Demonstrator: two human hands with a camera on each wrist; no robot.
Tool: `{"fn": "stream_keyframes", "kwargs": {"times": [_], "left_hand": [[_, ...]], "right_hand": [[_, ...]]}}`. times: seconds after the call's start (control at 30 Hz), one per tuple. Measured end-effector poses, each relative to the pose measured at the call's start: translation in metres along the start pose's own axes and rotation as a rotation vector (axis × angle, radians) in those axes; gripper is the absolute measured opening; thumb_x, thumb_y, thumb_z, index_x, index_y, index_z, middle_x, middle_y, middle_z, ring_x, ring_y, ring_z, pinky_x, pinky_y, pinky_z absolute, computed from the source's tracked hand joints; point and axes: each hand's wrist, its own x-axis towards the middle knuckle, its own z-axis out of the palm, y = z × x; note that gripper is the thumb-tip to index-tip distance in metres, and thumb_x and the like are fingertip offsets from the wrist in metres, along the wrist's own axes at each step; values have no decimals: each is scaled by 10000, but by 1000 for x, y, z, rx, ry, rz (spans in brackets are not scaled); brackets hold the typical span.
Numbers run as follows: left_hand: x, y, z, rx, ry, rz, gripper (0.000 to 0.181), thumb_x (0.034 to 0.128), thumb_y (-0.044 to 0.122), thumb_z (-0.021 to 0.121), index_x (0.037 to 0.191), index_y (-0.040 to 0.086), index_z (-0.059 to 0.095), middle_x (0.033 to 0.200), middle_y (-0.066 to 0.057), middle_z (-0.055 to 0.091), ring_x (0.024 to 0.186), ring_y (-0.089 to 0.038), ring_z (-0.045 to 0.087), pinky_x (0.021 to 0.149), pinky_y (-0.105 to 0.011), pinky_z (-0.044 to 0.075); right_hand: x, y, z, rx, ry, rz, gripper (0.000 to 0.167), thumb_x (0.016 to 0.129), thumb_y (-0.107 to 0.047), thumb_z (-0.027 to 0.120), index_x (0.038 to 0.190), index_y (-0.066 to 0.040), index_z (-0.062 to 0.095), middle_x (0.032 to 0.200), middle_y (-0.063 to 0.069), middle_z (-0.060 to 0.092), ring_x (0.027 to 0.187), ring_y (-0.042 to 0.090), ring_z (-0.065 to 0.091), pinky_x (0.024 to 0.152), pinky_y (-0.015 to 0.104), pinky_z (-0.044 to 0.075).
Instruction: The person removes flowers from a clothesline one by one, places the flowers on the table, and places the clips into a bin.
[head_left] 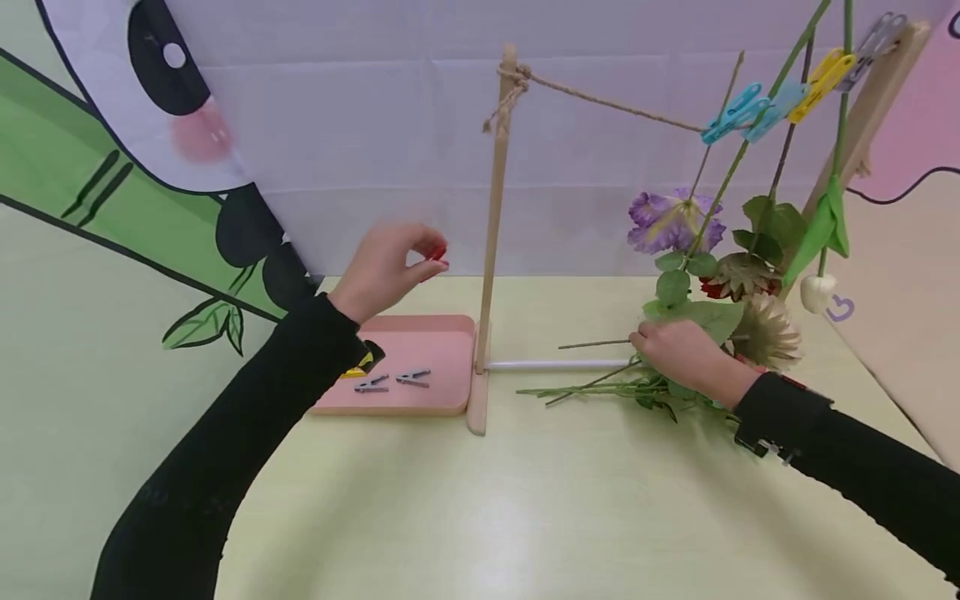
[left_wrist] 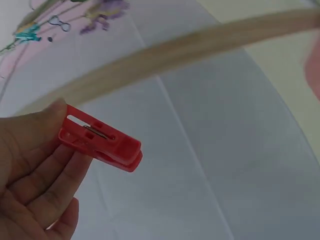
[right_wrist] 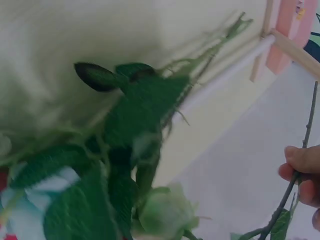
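Note:
My left hand (head_left: 386, 268) is raised above the pink tray, left of the wooden post. Its thumb and fingers pinch a red clothespin (left_wrist: 102, 141) by the handle end; the clothespin's jaws are closed. At the right, my right hand (head_left: 693, 358) pinches a thin dark stem (right_wrist: 309, 120) between thumb and fingers, just above a pile of flowers. Leaves grow along the stem's lower part in the right wrist view; its flower head cannot be clearly told. Under this hand lie loose green stems (head_left: 577, 390) and leaves on the table.
A twine rope (head_left: 615, 106) runs from the wooden post (head_left: 497, 217) to another post (head_left: 870, 117). Flowers, including a purple one (head_left: 671, 223), hang upside down from blue, yellow and grey clothespins. The pink tray (head_left: 442, 333) holds grey clothespins (head_left: 412, 377) and something yellow.

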Motion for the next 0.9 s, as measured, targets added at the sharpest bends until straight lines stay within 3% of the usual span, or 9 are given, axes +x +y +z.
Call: {"fn": "stream_keyframes", "kwargs": {"times": [0.1,0.2,0.33,0.43,0.57,0.9], "left_hand": [[-6,-38,17,108,-15,-45,268,834,127,666,1057,-14,620,998,-170,651,932,-296,585,860,-402,466],[-12,-78,37,155,-59,-137,308,836,130,659,1095,-25,602,1035,-194,637,946,-316,583,854,-410,480],[-24,-124,63,105,-163,-315,322,862,124,632,1135,-38,576,1079,-218,618,984,-336,573,891,-432,474],[-33,-147,79,75,-237,-396,325,872,127,624,1146,-40,571,1084,-219,615,981,-336,568,901,-436,470],[-41,-161,97,54,-299,-424,332,862,131,639,1141,-40,577,1054,-204,619,942,-321,556,884,-431,471],[-48,-169,120,29,-374,-429,333,837,103,664,1137,-28,603,1069,-190,627,968,-301,572,892,-417,479]], "right_hand": [[-3,-8,11,-24,-6,-25,174,706,67,719,828,-23,634,705,77,545,548,161,496,409,239,352],[-4,-14,23,-38,-23,-40,161,709,57,720,811,-28,628,699,71,534,533,154,475,418,244,355],[-2,-20,39,-36,-17,-53,143,719,58,712,793,-30,628,688,67,540,506,145,460,416,243,358],[1,-22,46,-32,-13,-37,147,717,54,714,796,-36,628,693,67,547,513,148,467,413,242,341],[2,-22,52,-16,-45,8,141,731,50,702,806,-41,626,708,70,553,533,157,484,423,249,345],[-1,-24,65,61,-106,77,115,767,48,668,805,-53,627,700,71,539,513,153,455,437,244,311]]}}
